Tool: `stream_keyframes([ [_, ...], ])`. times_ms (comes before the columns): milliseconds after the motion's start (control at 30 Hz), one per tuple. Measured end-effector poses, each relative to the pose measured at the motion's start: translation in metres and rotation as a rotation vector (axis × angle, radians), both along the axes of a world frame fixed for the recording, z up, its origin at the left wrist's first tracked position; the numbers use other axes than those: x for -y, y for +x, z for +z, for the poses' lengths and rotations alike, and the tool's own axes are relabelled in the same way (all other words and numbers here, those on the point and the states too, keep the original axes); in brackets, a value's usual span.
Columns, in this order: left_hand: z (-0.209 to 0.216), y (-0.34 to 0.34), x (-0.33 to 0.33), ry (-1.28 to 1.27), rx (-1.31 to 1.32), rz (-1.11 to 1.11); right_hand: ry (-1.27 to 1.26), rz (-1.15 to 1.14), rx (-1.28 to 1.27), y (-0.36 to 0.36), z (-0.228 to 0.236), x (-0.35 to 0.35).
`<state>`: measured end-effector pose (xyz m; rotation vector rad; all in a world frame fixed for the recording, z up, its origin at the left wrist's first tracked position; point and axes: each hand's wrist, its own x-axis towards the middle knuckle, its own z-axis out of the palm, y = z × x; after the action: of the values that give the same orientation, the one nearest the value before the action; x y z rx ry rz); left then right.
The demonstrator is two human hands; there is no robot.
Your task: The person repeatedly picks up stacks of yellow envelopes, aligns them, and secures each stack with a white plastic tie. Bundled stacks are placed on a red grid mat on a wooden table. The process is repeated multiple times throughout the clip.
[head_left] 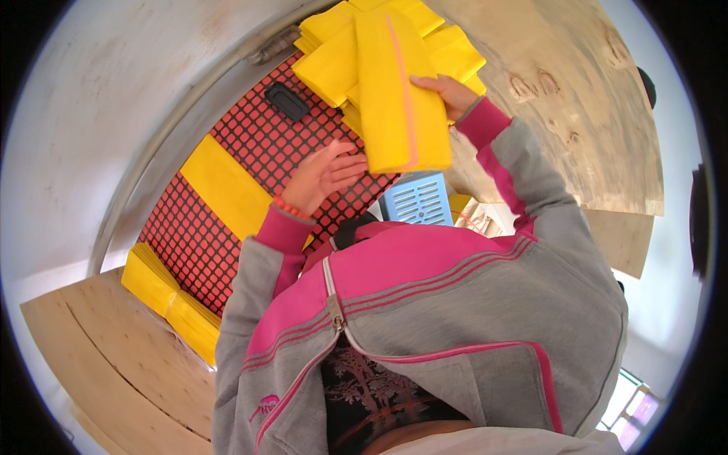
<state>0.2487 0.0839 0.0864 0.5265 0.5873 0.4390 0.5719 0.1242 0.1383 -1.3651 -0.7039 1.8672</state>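
While the right hand (455, 97) is gripping the right edge of the yellow folded bundle (379, 114), its thumb is pressing on the upper face and its other fingers are passing out of sight beneath. The bundle is overlapping a pile of yellow folded pieces (322, 72). Its long axis is running away from the wearer, the near end pointing at the jacket (440, 303), the far end leaning slightly left; a pink stripe (404, 83) is following this axis. The left hand (322, 174) is pointing its extended, nearly closed-up fingers at the near left corner; contact cannot be told.
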Motion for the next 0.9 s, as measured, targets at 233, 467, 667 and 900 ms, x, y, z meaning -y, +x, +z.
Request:
stream_keyframes([
  [233, -0.003, 0.011, 0.017, 0.009, 0.222, 0.005, 0.056, -0.047, -0.11, -0.059, -0.027, 0.039],
  [467, -0.022, -0.032, 0.05, 0.391, -0.243, 0.098, 0.047, -0.239, -0.203, -0.096, -0.026, -0.005],
  [667, -0.041, -0.094, 0.101, 0.295, -0.184, 0.382, 0.217, 0.123, -0.243, -0.191, -0.024, -0.039],
  [900, -0.068, -0.145, 0.147, 0.152, -0.209, 0.669, 0.099, 0.379, -0.027, -0.332, -0.077, -0.036],
])
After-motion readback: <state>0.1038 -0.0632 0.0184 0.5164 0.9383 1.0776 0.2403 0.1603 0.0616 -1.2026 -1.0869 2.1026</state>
